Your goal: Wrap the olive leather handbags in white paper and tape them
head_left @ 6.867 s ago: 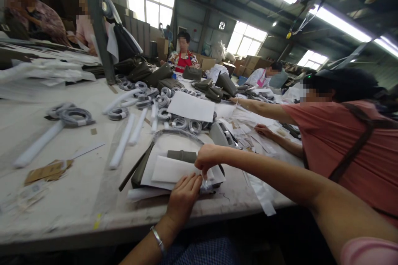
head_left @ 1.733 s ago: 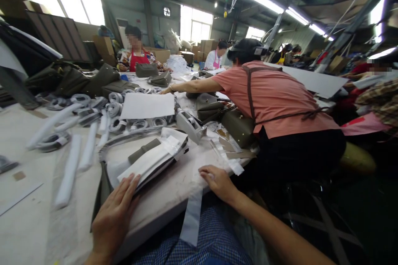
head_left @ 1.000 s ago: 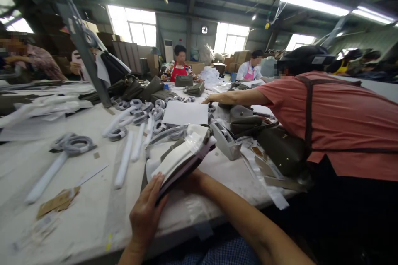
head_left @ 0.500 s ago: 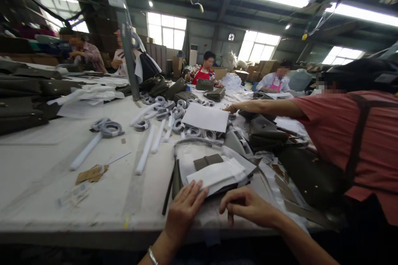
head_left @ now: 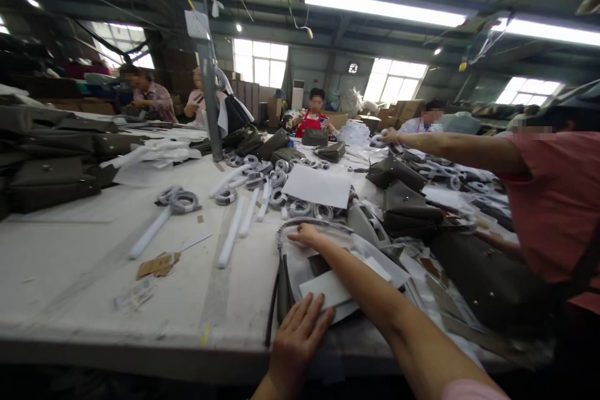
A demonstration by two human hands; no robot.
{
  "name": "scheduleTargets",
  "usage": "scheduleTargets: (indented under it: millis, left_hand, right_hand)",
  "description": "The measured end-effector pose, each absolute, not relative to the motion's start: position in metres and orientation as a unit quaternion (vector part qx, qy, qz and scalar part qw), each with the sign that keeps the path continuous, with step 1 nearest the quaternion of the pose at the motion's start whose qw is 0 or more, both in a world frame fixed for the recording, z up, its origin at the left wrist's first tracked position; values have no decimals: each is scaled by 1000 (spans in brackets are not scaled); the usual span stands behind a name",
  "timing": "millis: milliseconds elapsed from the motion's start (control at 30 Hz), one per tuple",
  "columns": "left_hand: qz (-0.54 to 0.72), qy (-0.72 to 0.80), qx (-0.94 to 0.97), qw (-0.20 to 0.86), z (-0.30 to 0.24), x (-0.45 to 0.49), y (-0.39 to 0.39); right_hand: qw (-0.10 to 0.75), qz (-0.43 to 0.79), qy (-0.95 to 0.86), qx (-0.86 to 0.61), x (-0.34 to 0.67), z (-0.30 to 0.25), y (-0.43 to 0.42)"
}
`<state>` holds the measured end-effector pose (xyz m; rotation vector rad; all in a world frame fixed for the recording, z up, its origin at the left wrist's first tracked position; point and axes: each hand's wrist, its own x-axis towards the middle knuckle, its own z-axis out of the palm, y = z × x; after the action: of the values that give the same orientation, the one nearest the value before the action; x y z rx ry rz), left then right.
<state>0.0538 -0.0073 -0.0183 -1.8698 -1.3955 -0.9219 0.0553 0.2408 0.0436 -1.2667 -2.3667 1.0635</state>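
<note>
A flat olive-grey bag (head_left: 284, 287) wrapped in white paper (head_left: 328, 290) and clear film lies at the near edge of the table (head_left: 75, 262). My left hand (head_left: 296, 342) rests flat on its near end, fingers spread. My right hand (head_left: 305, 235) is stretched across the bag to its far side, fingers curled at the grey wrapped strap (head_left: 309, 222) that arcs over the bag; whether they grip it is hidden.
White foam-wrapped sticks (head_left: 232, 239) and coiled grey straps (head_left: 182, 201) lie mid-table, with a white sheet (head_left: 317, 187) and a grey tape dispenser (head_left: 368, 225). Olive bags (head_left: 407, 209) pile at right. A person in a coral shirt (head_left: 553, 200) reaches across. A post (head_left: 210, 94) stands behind.
My right hand has left the near edge and reached forward over the bag to the strap. My left hand stays flat on the bag. The co-worker's arm has lifted and reached farther.
</note>
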Motion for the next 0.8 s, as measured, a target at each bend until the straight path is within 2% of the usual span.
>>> scheduleTargets:
  millis: [133,433,567,667,800]
  left_hand:
    - [-369,-529,-703,299,-21,55,-6]
    - [-351,-543,-710,280,-13,54,-8]
    - [-343,-546,-716,267,-14,53,-9]
    - [-355,-553,-711,251,-19,53,-9]
    - [-392,-554,-696,233,-27,53,-11]
  right_hand:
    - [129,446,-767,-442,43,45,240]
    - [252,550,-732,-314,101,78,203]
    - [254,490,-803,-222,148,84,159]
    - [222,421,-862,-171,179,80,133]
    - [215,407,-879,-124,208,65,117]
